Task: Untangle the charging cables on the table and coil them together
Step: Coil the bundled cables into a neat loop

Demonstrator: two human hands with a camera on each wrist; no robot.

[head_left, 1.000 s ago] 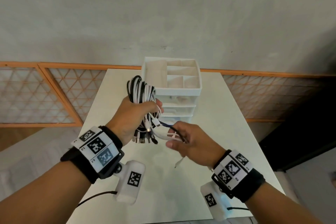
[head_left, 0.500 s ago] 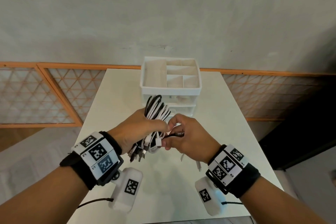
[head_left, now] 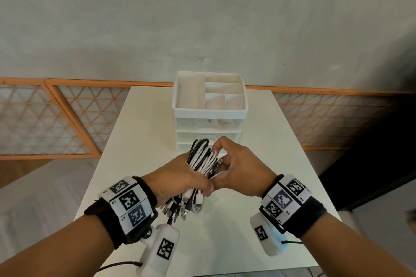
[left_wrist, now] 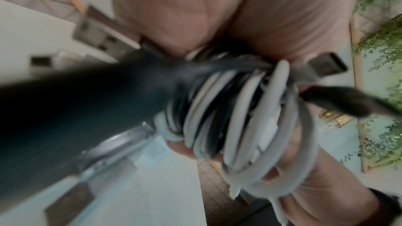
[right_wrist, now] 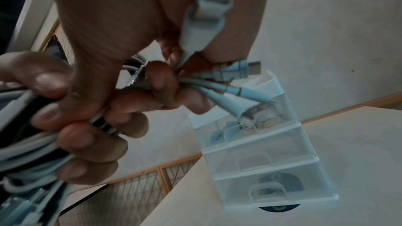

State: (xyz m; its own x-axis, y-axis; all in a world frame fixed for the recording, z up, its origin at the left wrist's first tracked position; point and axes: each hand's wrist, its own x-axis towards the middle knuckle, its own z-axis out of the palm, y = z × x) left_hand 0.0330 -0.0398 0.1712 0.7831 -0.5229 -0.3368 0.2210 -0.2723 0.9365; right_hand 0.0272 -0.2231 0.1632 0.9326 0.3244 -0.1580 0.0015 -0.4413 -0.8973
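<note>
A bundle of black and white charging cables (head_left: 202, 158) is held above the white table (head_left: 144, 128), its loops pointing up and away. My left hand (head_left: 180, 177) grips the bundle round its middle, and several USB plugs (head_left: 180, 206) hang out below the fist. My right hand (head_left: 238, 164) closes on the bundle's right side, pinching loose cable ends (right_wrist: 219, 82) and plugs against the loops. In the left wrist view the white and black loops (left_wrist: 245, 112) fill the frame, blurred. The right wrist view shows fingers (right_wrist: 93, 143) curled over the cables.
A white drawer organiser (head_left: 209, 108) with an open compartment top stands on the table just beyond the hands; its clear drawers (right_wrist: 261, 157) hold small items. An orange-framed lattice railing (head_left: 67, 119) and a grey wall lie behind the table.
The bundle has dropped lower and nearer. My right hand, earlier pulling a dark cable end off to the right, has come in against the bundle and now clasps it beside the left hand.
</note>
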